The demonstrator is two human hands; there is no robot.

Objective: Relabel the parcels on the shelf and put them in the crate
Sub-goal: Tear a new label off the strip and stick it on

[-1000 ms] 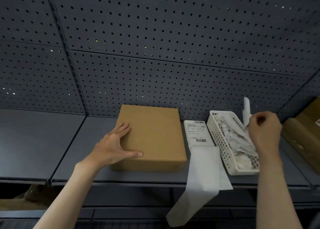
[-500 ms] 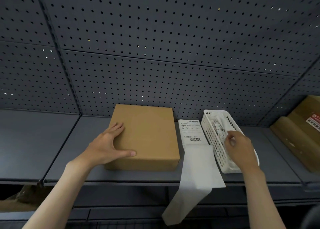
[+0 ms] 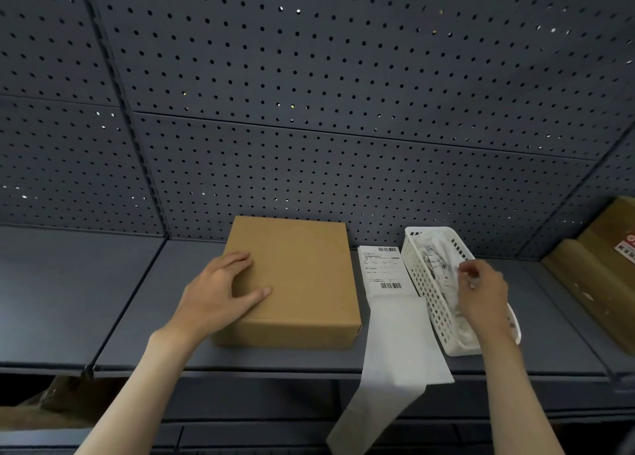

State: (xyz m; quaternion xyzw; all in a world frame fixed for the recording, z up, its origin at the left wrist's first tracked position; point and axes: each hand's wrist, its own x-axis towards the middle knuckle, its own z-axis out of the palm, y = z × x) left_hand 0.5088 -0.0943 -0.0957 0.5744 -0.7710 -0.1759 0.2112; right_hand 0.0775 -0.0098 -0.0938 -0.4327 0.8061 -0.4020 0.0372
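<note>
A plain brown cardboard parcel (image 3: 302, 276) lies flat on the grey shelf (image 3: 103, 300). My left hand (image 3: 220, 293) rests on its near left corner with the fingers straight and the thumb spread on top. Right of the parcel lies a printed shipping label (image 3: 383, 269) with barcodes, and its white backing strip (image 3: 395, 351) hangs over the shelf edge. My right hand (image 3: 481, 293) is inside the white plastic basket (image 3: 417, 276), its curled fingertips pinching a crumpled paper scrap (image 3: 446, 269) among several others.
A perforated grey back panel (image 3: 309, 111) rises behind the shelf. A second cardboard parcel (image 3: 598, 269) with a red-marked label stands at the far right. Brown cardboard (image 3: 51, 399) shows below the shelf at lower left.
My right hand, which held a white paper strip above the basket, has come down into the basket. My left hand has stayed on the parcel.
</note>
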